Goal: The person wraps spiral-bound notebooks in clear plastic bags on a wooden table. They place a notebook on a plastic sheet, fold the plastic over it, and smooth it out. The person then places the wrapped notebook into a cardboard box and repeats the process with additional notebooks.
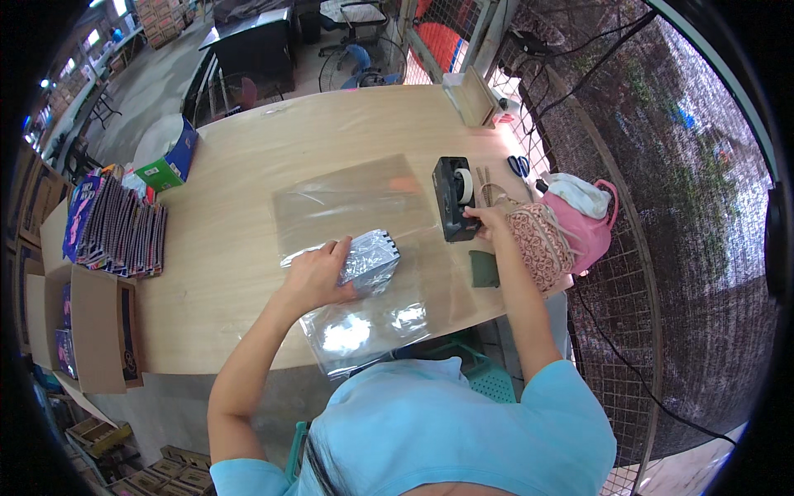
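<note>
Far left, below mid-height: cardboard box (99, 322), flaps open, dark printed items inside. Just above it, left of frame: spiral-bound notebooks (124, 231), stacked in a leaning row. Upper left: blue and green box (169, 161), on the far left part of the pale wooden worktable (223, 240).

Centre: left hand (317, 273), palm down, grasping the left end of a wrapped bundle (374, 258); fingers bent over its upper side, thumb along the lower. Bundle location: centre of frame, in shiny clear film, dark toothed edge visible at its upper right. Clear plastic sheeting (331, 202) lies flat above the bundle; more glossy film extends below it to the near table edge.

Right of centre: black tape dispenser (447, 221) with a pale tape roll (465, 187). Right hand (486, 221) at the dispenser's lower right side, fingertips against it, fingers bent; cannot tell whether they pinch tape or only touch the body. Small dark green item (485, 269) just below.

Further right: scissors (518, 166), dark blue handles, above; patterned bag (536, 244) beside the right forearm; pink bag (589, 236) adjoining it, rightmost on the table.
</note>
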{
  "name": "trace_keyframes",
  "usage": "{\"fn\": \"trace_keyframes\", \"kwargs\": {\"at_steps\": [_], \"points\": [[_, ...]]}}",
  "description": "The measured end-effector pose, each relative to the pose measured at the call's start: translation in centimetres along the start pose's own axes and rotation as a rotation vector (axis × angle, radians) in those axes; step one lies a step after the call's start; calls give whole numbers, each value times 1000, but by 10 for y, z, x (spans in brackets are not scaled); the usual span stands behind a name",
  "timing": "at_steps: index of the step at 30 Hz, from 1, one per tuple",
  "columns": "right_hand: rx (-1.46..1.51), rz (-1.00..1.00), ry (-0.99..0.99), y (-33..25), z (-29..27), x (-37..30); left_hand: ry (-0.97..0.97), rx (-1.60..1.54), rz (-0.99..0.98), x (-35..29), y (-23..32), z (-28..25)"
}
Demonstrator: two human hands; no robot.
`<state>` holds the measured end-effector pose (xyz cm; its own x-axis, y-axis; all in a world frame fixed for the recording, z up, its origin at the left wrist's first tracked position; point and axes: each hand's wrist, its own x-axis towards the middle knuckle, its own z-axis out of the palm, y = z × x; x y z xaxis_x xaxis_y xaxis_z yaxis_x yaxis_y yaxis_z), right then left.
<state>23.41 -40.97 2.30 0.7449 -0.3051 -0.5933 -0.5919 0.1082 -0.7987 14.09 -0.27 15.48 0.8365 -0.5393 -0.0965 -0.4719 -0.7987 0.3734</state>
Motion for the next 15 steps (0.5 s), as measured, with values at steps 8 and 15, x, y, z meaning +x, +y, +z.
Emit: {"fn": "trace_keyframes", "kwargs": {"at_steps": [8,15], "points": [[-252,-477,296,64,5,-30,-17,4,-31,-2,-2,-4],[812,188,-171,135,56,-51,69,9,54,-7,-8,2]]}}
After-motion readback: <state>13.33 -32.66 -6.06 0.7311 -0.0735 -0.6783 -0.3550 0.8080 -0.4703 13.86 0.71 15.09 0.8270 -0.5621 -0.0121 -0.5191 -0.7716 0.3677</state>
